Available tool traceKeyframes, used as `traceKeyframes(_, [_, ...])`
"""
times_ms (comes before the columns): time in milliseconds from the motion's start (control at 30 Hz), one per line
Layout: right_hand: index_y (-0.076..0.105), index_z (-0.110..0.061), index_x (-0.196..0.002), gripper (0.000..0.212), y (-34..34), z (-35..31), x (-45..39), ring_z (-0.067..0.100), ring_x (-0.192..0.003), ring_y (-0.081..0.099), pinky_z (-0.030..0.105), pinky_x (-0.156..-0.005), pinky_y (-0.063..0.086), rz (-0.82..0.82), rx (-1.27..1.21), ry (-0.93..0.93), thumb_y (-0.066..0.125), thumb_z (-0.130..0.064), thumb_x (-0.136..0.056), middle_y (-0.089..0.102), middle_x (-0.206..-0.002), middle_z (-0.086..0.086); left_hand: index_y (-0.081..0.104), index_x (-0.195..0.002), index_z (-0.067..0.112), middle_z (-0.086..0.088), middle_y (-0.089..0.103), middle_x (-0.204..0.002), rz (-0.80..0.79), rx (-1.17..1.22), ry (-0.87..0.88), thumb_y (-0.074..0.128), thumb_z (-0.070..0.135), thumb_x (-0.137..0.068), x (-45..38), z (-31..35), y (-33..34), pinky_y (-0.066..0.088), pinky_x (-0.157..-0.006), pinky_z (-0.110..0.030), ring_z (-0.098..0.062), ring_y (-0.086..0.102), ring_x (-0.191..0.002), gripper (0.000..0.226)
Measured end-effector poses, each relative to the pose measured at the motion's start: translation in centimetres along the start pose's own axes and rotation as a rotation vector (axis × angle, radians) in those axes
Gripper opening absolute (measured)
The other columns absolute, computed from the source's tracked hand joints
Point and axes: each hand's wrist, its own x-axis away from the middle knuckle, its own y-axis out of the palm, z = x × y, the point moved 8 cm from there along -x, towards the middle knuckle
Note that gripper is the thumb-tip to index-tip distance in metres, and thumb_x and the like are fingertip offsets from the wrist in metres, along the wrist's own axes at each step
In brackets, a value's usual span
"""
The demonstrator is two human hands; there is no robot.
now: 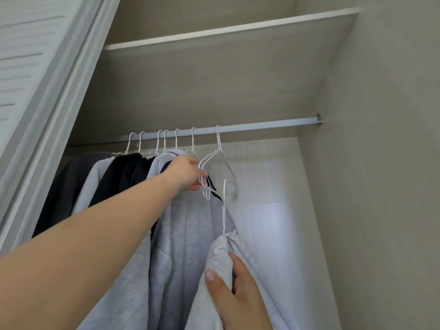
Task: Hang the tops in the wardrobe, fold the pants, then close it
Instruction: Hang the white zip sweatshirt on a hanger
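Note:
My right hand (pixel 234 289) grips a light grey top (pixel 219 258) on a white wire hanger (pixel 224 206), whose hook sits below the rail (pixel 262 126) and is not on it. My left hand (pixel 188 173) reaches up and pinches the shoulder of an empty white hanger (pixel 220 163) hung on the rail, beside a grey top with dark stripes (pixel 185 229). Several more tops, dark and light grey (pixel 102 182), hang to the left.
A louvred sliding door (pixel 31 79) stands at the left. A shelf (pixel 226 29) runs above the rail. The wardrobe's side wall (pixel 381 186) bounds the right. The rail's right half carries no hangers.

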Motion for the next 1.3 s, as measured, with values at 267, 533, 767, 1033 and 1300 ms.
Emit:
traceKeyframes(267, [0.059, -0.03, -0.111, 0.038, 0.6, 1.9, -1.4, -0.01, -0.083, 0.063, 0.006, -0.072, 0.043, -0.013, -0.041, 0.0, 0.071, -0.015, -0.078, 0.069, -0.084, -0.028, 0.046, -0.137, 0.005, -0.005, 0.071, -0.093, -0.155, 0.023, 0.057, 0.058, 0.006, -0.092, -0.6, 1.2, 6.5, 0.057, -0.06, -0.025, -0.015, 0.064, -0.075, 0.047])
traceKeyframes(533, [0.055, -0.037, -0.111, 0.035, -0.5, 3.3, -2.0, -0.011, -0.087, 0.062, 0.008, -0.076, 0.043, -0.029, 0.045, 0.041, 0.068, -0.018, -0.084, 0.069, -0.092, -0.018, 0.05, -0.132, 0.015, 0.006, 0.072, -0.102, -0.265, -0.052, 0.113, 0.06, 0.016, -0.093, 0.2, 5.2, 10.0, 0.037, -0.074, -0.028, -0.008, 0.069, -0.081, 0.04])
traceKeyframes(767, [0.057, -0.042, -0.099, 0.017, 0.7, 2.0, -4.7, -0.003, -0.091, 0.063, 0.019, -0.084, 0.049, -0.128, 0.116, 0.022, 0.062, -0.033, -0.085, 0.068, -0.095, -0.012, 0.063, -0.119, 0.007, -0.004, 0.068, -0.111, -0.111, -0.279, 0.288, 0.058, 0.052, -0.088, 0.0, 7.2, 7.5, 0.042, -0.089, -0.025, -0.02, 0.063, -0.107, 0.055])
traceKeyframes(1033, [0.059, -0.018, -0.105, 0.043, 4.1, -2.0, -12.7, 0.018, -0.101, 0.064, 0.039, -0.094, 0.05, -0.061, 0.151, -0.038, 0.052, -0.042, -0.071, 0.068, -0.101, 0.003, 0.021, -0.151, 0.031, 0.001, 0.031, -0.153, -0.04, -0.088, 0.136, 0.056, 0.056, -0.087, 0.3, 2.0, 0.3, 0.041, -0.102, -0.038, -0.022, 0.039, -0.133, 0.077])
traceKeyframes(1300, [0.061, -0.015, -0.094, 0.034, 8.1, -4.8, -23.4, 0.031, -0.092, 0.068, 0.049, -0.087, 0.054, 0.051, 0.13, -0.064, 0.052, -0.039, -0.071, 0.07, -0.095, 0.011, 0.06, -0.111, 0.021, 0.006, 0.074, -0.087, -0.116, 0.326, 0.131, 0.045, 0.022, -0.099, -0.2, -3.0, -2.2, 0.051, -0.065, -0.015, -0.003, 0.069, -0.078, 0.019])
